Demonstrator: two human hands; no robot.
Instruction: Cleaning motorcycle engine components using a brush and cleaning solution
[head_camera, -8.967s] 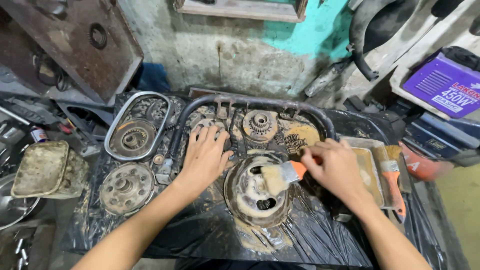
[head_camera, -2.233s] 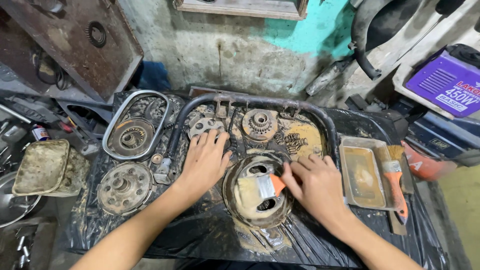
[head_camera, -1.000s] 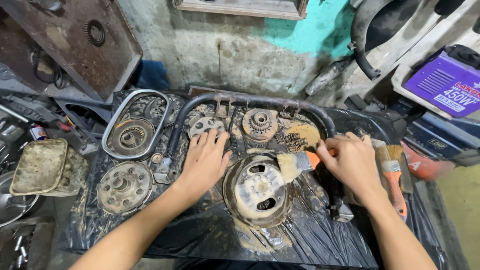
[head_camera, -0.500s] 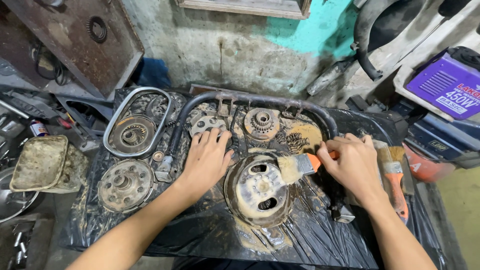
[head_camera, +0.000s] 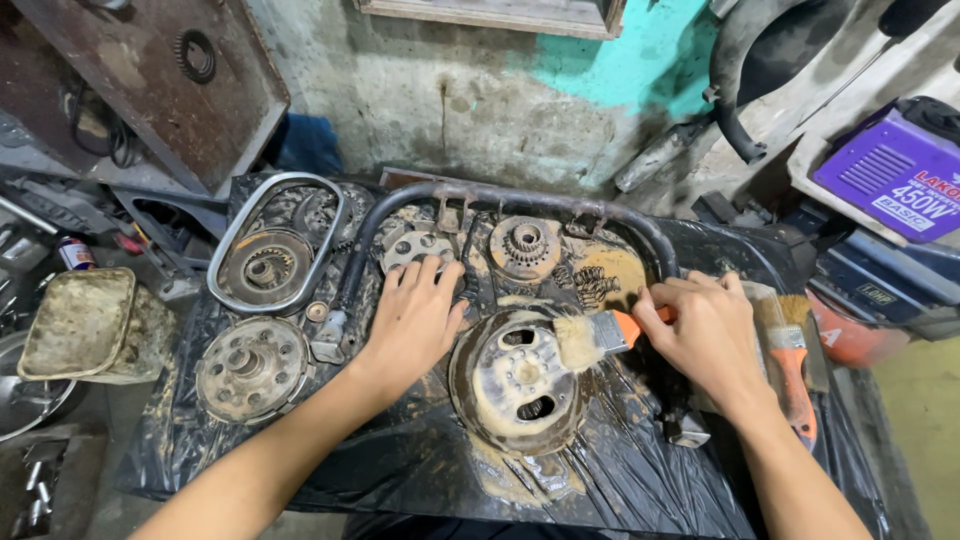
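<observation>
We take the round drum plate (head_camera: 520, 380) as our landmark: it lies flat on the black plastic sheet (head_camera: 620, 480) that covers the bench, just in front of us and between our two hands.

Our right hand (head_camera: 705, 335) sits to the right of the plate, its grip clenched around the orange handle of the paintbrush (head_camera: 595, 338). The brush's long axis runs nearly level, from the hand on the right toward the plate on the left. The pale bristles reach the plate's upper right rim and look to be touching it, though we cannot tell how firmly. So the plate lies to the left of the grip and a little toward us, straight along the brush's own line.

Our left hand (head_camera: 418, 318) lies above and left of the plate, palm down and fingers spread, grip released and holding nothing. It rests on the sheet and the greasy parts there, its heel just beside the plate's upper left rim; we cannot tell whether it touches the rim.

Both hands are close to the plate, but only the right one reaches it, through the brush.

A second brush (head_camera: 790, 355) with an orange handle lies further right of the plate, beyond our right hand. A toothed gear (head_camera: 525, 245) sits beyond the plate's far edge.
</observation>
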